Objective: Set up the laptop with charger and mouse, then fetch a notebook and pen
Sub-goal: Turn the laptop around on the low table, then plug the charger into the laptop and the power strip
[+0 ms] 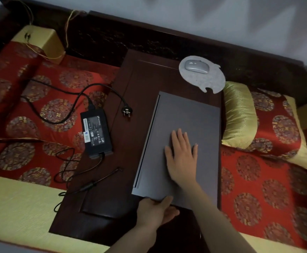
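Left hand (155,210) pinching the near edge of the closed laptop (182,136), thumb on top. Right hand (182,157) flat and open on the lid, holding nothing. Laptop lying on the dark wooden table (145,77). Charger (96,133) at the table's left edge, unplugged. Mouse (196,66) on a grey pad (209,82) beyond.

We count one laptop (182,139), one charger (95,133) with one plug (126,111), one mouse (196,66) on one pad (205,81), one table (140,84), two hands (182,157) (154,212), three cushions (239,114) (45,114) (39,40)
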A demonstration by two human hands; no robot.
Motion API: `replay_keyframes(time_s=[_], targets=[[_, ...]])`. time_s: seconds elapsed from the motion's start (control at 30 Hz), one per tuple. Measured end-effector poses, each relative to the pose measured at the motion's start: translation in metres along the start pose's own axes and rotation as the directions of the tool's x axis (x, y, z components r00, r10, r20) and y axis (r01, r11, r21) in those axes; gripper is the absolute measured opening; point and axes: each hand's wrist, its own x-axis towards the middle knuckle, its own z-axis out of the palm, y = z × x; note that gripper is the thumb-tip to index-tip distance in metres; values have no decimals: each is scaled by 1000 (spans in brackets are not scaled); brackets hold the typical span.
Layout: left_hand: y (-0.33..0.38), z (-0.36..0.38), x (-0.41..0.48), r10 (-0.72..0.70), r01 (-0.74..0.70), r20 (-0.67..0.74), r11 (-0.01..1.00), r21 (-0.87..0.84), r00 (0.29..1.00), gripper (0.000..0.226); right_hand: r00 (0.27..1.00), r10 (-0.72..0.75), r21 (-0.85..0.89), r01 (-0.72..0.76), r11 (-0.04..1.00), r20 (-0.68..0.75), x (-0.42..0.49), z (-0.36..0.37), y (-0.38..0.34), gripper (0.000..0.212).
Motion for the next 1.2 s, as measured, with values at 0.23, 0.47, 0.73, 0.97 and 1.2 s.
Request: replay_keyframes(time_s=[0.23,0.47,0.73,0.97,1.2], targets=[[10,-24,-3,-91,20,229,956,294,969,19,999,6,-205,-14,979,-40,-1,18,1,57],[97,-84,-19,-128,-236,541,800,552,831,10,996,9,-238,-31,971,-93,-3,21,-3,57],[158,-128,23,612,-603,506,-57,795,608,16,992,1,-229,-29,973,-123,-4,23,-5,57],[135,-116,29,505,-436,604,-419,796,617,14,991,3,-225,-34,974,-133,-3,26,-2,53],[142,-117,37,373,-566,435,643,515,819,8,993,-3,-196,-21,980,-120,-3,23,-5,53]])
